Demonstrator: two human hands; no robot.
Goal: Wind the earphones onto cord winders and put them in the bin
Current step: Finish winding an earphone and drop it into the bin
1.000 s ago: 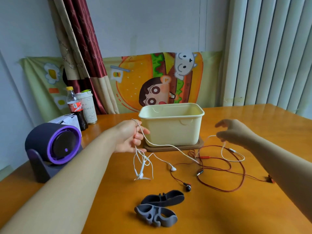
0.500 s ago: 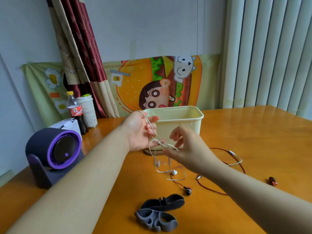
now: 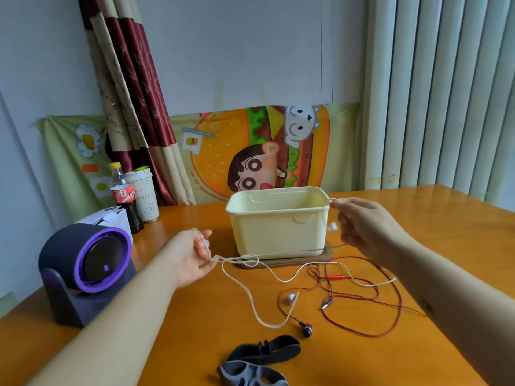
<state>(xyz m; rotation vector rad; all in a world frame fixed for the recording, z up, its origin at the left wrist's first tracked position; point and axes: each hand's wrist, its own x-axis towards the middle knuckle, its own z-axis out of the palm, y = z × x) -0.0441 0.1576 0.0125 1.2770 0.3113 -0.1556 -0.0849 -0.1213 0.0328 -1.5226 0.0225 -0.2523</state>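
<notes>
My left hand [image 3: 192, 257] pinches the white earphone cord [image 3: 245, 293] left of the cream bin [image 3: 278, 227]. My right hand [image 3: 365, 227] holds the same cord at the bin's right rim, with one white earbud hanging beside it. The cord stretches between both hands in front of the bin, and loose loops droop onto the table with another earbud [image 3: 291, 298]. Red earphones [image 3: 362, 307] lie tangled on the table to the right. Two cord winders, one dark [image 3: 267, 351] and one grey [image 3: 250, 374], lie at the near edge.
A purple and black fan [image 3: 86, 271] stands at the left. Behind it are a white box [image 3: 107, 218], a cola bottle [image 3: 124, 196] and a paper cup [image 3: 145, 196]. The bin sits on a brown mat [image 3: 289, 261]. A curtain and blinds line the wall.
My hands have moved apart, the right one going from in front of the bin to its right rim. The white cord is now pulled out between them.
</notes>
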